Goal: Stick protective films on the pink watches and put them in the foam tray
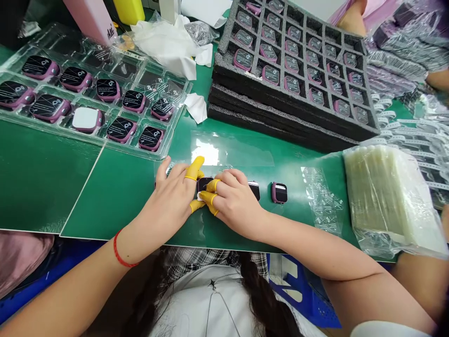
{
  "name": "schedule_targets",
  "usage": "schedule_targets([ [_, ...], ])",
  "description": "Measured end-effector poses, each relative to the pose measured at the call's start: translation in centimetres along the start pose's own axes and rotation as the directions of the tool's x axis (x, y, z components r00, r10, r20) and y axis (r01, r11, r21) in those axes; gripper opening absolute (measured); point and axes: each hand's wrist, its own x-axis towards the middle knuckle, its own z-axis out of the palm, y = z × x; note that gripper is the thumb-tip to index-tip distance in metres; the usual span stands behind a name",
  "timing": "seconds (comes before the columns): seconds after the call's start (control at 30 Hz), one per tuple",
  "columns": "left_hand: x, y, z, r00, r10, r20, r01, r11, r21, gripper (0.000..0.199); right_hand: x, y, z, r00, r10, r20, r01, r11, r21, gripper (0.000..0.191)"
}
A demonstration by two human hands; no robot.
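Observation:
A small smartwatch (204, 184) with a dark screen and purple case is between my two hands on the green table. My left hand (171, 194), in yellow finger cots, grips the watch from the left, thumb at its near edge. My right hand (236, 201), also wearing yellow finger cots, pinches a small white piece of cloth or paper (199, 197) against the watch's lower left corner. Right of my hands lies another purple watch (279, 192). A third watch (254, 190) is partly hidden behind my right hand.
A clear plastic tray (133, 150) of purple watches stands at left. Stacked black foam trays (280, 110) hold more watches. Bagged film sheets (386, 196) lie at right, near printed clear films (321, 199). White wipes (168, 42) are piled behind. Another person's arm shows at the right edge.

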Motion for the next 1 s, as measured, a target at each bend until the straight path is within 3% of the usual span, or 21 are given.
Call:
schedule_targets([
  [0.4, 0.1, 0.4, -0.5, 1.000, 0.002, 0.010, -0.003, 0.999, 0.039, 0.042, 0.4, 0.1, 0.2, 0.999, 0.008, -0.039, -0.009, 0.999, -0.039, 0.023],
  [0.7, 0.0, 0.4, -0.5, 1.000, 0.012, 0.001, -0.012, 1.000, 0.024, 0.046, -1.3, 1.2, -0.2, 0.996, -0.084, -0.019, 0.086, 0.991, 0.101, 0.020],
  [1.0, -0.3, 0.1, 0.4, 1.000, -0.004, -0.013, 0.004, 1.000, 0.028, 0.056, -3.4, 1.5, -1.2, 1.000, 0.011, -0.019, -0.009, 0.994, 0.105, 0.009],
])
